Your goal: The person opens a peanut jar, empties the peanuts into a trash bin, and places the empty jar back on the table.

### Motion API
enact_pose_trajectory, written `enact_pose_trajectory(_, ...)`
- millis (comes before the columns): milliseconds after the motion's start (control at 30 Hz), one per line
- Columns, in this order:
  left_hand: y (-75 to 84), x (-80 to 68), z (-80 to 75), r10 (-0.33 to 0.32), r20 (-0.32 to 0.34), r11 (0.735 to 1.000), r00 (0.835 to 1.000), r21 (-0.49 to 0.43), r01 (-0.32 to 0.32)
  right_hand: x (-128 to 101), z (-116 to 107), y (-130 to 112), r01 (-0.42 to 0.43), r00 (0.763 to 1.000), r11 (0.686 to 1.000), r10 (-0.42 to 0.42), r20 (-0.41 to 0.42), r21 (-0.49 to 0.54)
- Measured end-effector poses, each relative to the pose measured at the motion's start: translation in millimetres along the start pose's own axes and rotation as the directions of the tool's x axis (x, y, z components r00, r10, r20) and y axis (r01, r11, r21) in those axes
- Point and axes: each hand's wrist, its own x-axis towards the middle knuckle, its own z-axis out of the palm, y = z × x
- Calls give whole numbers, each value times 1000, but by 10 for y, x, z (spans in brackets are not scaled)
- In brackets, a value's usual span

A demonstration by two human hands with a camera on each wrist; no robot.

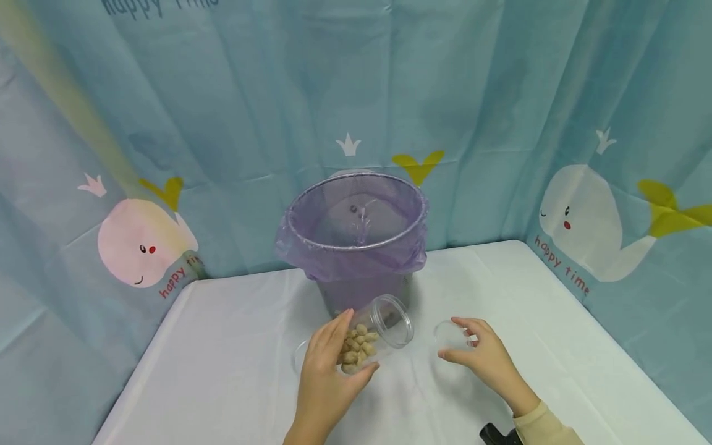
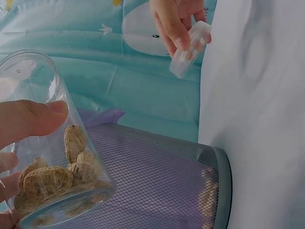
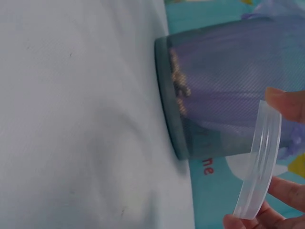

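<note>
My left hand [image 1: 328,377] grips a clear round jar [image 1: 392,321], which is tilted with its uncovered mouth toward the right. Peanuts in their shells [image 1: 358,346] lie inside, gathered toward the base; the left wrist view shows the peanuts [image 2: 47,183] close up, below the thumb. To the right, my right hand [image 1: 492,355] pinches a clear plastic lid [image 1: 448,335] by its rim, apart from the jar. In the right wrist view the lid [image 3: 259,162] is seen edge-on between thumb and fingers.
Just behind the jar stands a mesh wastebasket [image 1: 364,296] lined with a purple bag [image 1: 311,256]. Tan pieces [image 3: 178,81] show low inside it through the mesh. A white cloth covers the table [image 1: 222,371]; a blue printed curtain [image 1: 233,123] hangs around it.
</note>
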Motion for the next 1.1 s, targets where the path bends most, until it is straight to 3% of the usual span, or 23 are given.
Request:
enact_pose_trajectory(300, -1, 0, 34, 48, -6, 999, 999, 4, -48, 66, 34, 137, -24, 999, 999, 25, 23, -28)
enact_pose_trajectory(567, 11, 3, 45, 41, -1, 999, 999, -8, -41, 115, 55, 239, -38, 997, 999, 40, 69, -29)
enact_pose_trajectory(1100, 25, -6, 43, 41, 0, 999, 999, -9, -41, 170, 141, 370, -4, 998, 996, 10, 64, -86)
